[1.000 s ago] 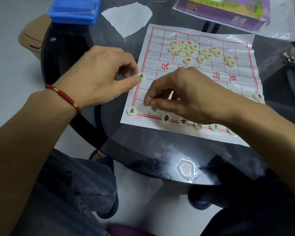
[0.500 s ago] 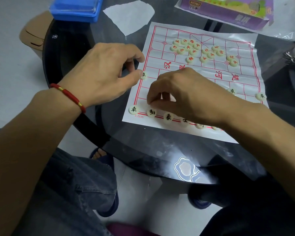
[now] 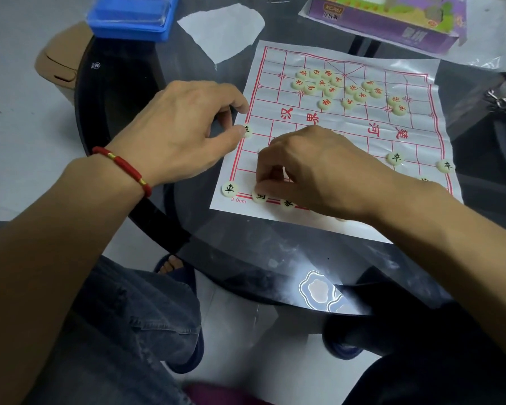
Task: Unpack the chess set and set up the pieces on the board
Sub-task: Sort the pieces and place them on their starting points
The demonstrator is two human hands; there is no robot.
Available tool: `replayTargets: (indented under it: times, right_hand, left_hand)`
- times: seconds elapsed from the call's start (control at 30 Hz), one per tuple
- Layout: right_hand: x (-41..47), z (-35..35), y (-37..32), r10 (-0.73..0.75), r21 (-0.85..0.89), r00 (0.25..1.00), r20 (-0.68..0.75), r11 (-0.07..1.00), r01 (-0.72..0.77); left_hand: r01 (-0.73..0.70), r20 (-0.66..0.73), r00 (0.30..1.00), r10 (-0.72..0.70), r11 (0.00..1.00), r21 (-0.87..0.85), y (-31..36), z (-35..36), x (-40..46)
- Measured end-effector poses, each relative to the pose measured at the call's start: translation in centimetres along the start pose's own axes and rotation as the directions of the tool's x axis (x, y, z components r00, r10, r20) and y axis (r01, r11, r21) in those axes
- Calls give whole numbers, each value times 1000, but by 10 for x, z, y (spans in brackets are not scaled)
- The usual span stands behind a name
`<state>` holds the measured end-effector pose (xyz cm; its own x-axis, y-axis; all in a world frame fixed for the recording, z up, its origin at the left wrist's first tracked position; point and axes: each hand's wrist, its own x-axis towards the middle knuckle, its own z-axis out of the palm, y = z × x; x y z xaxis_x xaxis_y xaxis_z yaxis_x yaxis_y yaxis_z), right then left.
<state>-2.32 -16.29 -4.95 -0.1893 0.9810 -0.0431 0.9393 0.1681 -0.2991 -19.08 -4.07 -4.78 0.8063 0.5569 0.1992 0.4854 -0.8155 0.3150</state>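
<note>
My left hand: fingers curled, thumb tip on piece at board's left edge. My right hand: fingertips pinching piece on near edge row.

Lighting: dim, even indoor light falling from above. Glare: a bright fixture reflection is showing on the dark glass table near its front rim, with pale smears around it. Shadows: soft, pooling under the hands. Focus: centre reasonably sharp; foreground arms and lap going soft. Distortion: wide-angle bending is curving the frame edges. Colour: muted, slightly grainy.
</note>
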Motion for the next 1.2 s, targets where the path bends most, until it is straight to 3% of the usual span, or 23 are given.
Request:
replayTargets:
  times: [0.23, 0.33, 0.53, 0.7, 0.83, 1.0, 1.2]
  right_hand:
    - [0, 0, -1, 0, -40, 1000, -10, 999, -1]
    - [-2, -8, 5, 2, -66, 997, -78, 998, -7]
    - [-28, -38, 45, 149, -17, 969, -199, 988, -155]
    - [-51, -55, 82, 299, -44, 909, -291, 945, -325]
    - [-65, -63, 105, 390, 45, 854, -345, 915, -400]
    - [-70, -63, 136, 538, 125, 785, -306, 840, -528]
    - [-69, -63, 155, 552, 63, 751, -362, 819, -571]
  left_hand:
    - [-13, 9, 1000, 13, 1000, -11, 2, 1, 1]
    - [-9, 9, 1000, 9, 1000, -11, 4, 2, 0]
    - [-13, 24, 1000, 13, 1000, -5, 8, 6, 0]
    - [-11, -21, 1000, 11, 1000, -15, 10, 5, 6]
    - [16, -51, 999, -18, 999, -35, 18, 7, 15]
    - [78, -63, 994, -85, 992, -99, 24, 11, 30]
    - [105, 8, 994, -105, 980, -169, 28, 20, 65]
